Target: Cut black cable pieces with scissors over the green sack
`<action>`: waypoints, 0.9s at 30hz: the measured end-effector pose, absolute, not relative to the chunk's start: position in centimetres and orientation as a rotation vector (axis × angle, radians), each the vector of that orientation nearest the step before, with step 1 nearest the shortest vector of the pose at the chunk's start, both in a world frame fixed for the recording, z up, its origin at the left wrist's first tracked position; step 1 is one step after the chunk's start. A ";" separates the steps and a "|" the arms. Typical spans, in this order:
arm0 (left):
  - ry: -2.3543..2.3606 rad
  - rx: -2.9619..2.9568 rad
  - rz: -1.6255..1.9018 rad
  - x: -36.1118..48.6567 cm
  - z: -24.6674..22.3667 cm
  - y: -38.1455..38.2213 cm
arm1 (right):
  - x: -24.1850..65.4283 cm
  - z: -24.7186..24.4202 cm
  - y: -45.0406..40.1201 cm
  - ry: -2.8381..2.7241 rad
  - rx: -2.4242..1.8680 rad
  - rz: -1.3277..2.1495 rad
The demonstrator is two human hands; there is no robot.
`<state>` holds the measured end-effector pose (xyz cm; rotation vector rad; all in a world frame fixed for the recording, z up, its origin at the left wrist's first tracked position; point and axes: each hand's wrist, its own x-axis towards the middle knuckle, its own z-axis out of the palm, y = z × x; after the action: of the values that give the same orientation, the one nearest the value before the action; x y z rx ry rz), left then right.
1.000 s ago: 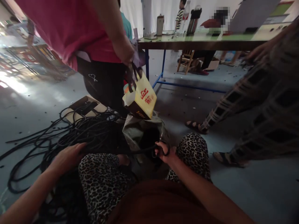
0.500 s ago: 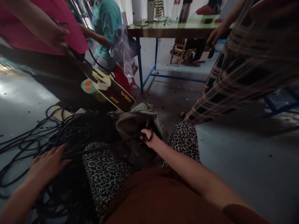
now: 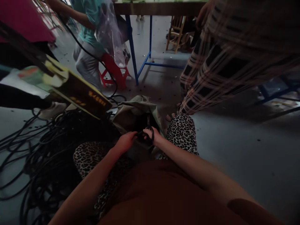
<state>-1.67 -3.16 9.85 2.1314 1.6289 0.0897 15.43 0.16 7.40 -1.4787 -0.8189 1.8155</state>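
Note:
In my right hand [image 3: 151, 137] is a pair of scissors with dark handles [image 3: 152, 134], fingers through the loops and blades pointing away over an open sack. My left hand [image 3: 126, 142] is closed around a black cord [image 3: 139, 133] right beside the right hand. Whether the right fingers also pinch this cord, I cannot tell. Both hands are above the near edge of the grey-green sack [image 3: 119, 114], which stands between my knees with a dark inside. A tangled heap of black cord [image 3: 51, 150] lies on the floor to my left.
A dark box-like piece with yellow edges and lettering [image 3: 82, 93] hangs on a pole over the heap's far side. A person in plaid trousers [image 3: 199, 84] stands at right. Beyond are a blue-legged table [image 3: 132, 50], a red stool [image 3: 114, 73] and a seated person in teal [image 3: 86, 34].
My left hand has moved right from over the cord heap to the cord beside my right hand. The view has tilted down. The yellow-edged piece has shifted left, and the person in pink has moved left.

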 end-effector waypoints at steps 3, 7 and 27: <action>1.657 2.095 0.148 -2.7 8.1 -3.2 | 18.4 5.6 -0.4 -1.064 -1.572 1.789; 1.746 1.895 0.277 -3.5 6.0 -2.8 | 20.6 3.5 -1.7 -1.162 -1.690 1.739; 1.588 1.560 0.587 -2.5 1.1 -4.8 | 19.9 1.2 -5.5 -1.590 -1.736 1.669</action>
<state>-2.48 -4.78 1.14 1.5597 1.5882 0.5873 19.94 -5.46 1.21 -1.7359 -1.5902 1.6689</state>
